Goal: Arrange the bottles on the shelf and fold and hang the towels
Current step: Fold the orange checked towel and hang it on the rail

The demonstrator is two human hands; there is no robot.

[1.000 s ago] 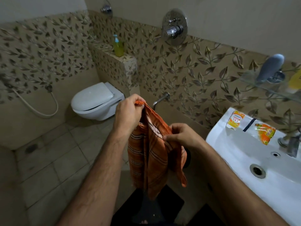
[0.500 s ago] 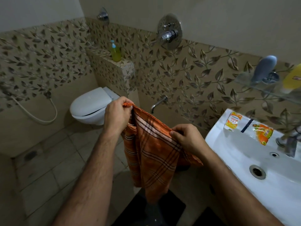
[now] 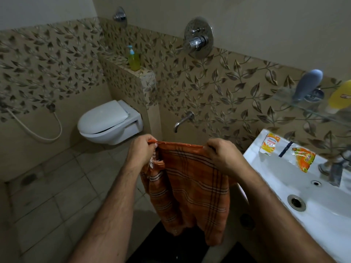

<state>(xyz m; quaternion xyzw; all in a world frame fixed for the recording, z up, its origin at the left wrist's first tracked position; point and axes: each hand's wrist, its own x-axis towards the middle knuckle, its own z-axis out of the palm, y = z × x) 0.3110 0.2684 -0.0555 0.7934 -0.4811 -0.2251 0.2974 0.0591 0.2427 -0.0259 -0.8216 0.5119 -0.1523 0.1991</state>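
Note:
An orange checked towel (image 3: 190, 183) hangs in front of me, stretched along its top edge. My left hand (image 3: 141, 151) pinches its left top corner and my right hand (image 3: 223, 156) pinches the right top corner. The cloth droops in folds below both hands. A glass shelf (image 3: 303, 105) on the right wall carries a grey-blue bottle (image 3: 307, 84) and a yellow bottle (image 3: 340, 95). A green pump bottle (image 3: 133, 60) stands on the tiled ledge above the toilet.
A white sink (image 3: 275, 177) lies at the right with two sachets (image 3: 269, 143) (image 3: 303, 158) on its rim and a tap (image 3: 334, 168). A white toilet (image 3: 108, 122) hangs at the back left. A wall spout (image 3: 183, 120) and shower mixer (image 3: 198, 37) sit on the leaf-patterned wall.
My hands have drawn apart, spreading the towel's top edge flat and wider; the right hand slid right along the edge. The view tilted slightly downward.

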